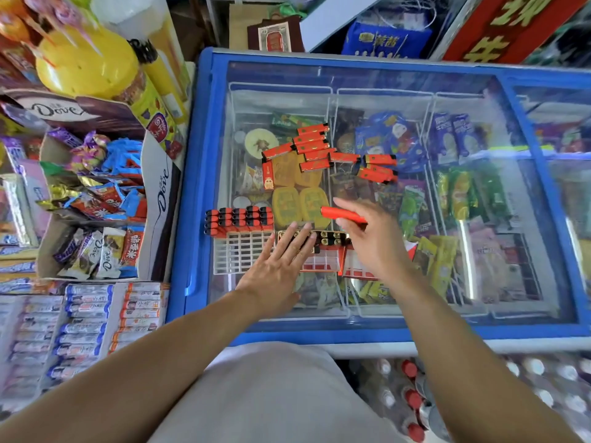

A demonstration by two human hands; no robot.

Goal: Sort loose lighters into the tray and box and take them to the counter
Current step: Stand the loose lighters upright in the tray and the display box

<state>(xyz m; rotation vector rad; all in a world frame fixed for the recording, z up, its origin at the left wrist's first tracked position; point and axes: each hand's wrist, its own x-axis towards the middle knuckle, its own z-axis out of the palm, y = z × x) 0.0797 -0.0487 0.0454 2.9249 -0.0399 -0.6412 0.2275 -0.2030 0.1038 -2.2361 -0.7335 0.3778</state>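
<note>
The sorting looks roughly a third done: the white tray [238, 257], at nine o'clock from the left hand [281, 266], has its far rows filled, and the red box [323, 260] holds one row. That hand lies flat, fingers spread, on the box. The right hand [367, 238] pinches one lighter [343, 214]. A dozen or so loose lighters [315, 148] wait at twelve o'clock on the freezer lid [479, 203]; carrying to the counter remains

A small shop.
Glass-topped freezer [383, 71] full of ice creams, beside open chocolate boxes [96, 199] and bottled drinks [412, 398].
</note>
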